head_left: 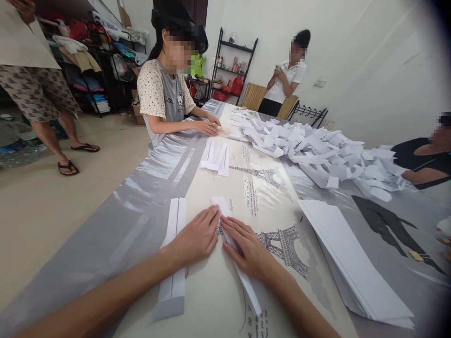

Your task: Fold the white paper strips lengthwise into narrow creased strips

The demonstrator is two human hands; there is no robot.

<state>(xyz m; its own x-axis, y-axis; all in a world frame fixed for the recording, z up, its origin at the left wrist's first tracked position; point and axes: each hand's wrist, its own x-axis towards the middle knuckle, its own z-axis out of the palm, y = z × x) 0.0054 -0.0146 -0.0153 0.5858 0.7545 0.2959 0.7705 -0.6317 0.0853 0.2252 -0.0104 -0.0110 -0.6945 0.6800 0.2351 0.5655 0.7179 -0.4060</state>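
A long, narrow folded white paper strip [252, 295] lies slantwise on the table in front of me. My right hand [246, 246] is closed over its middle, fingers on top and thumb along the left edge. Beside it my left hand [199, 234] has its fingers pressed together on the strip's upper part, fingertips meeting those of the right. Under my left forearm, partly hidden, are folded paper strips [172, 295] laid side by side. A slanted stack of flat white paper sheets [355, 263] rests to the right of my right arm.
A large heap of folded white paper pieces [306, 145] covers the far right of the printed table cover [148, 225]. Across the left edge, a co-worker [165, 94] handles paper, with several strips [215, 157] nearby. Other people stand or sit around; shelves [232, 65] stand behind.
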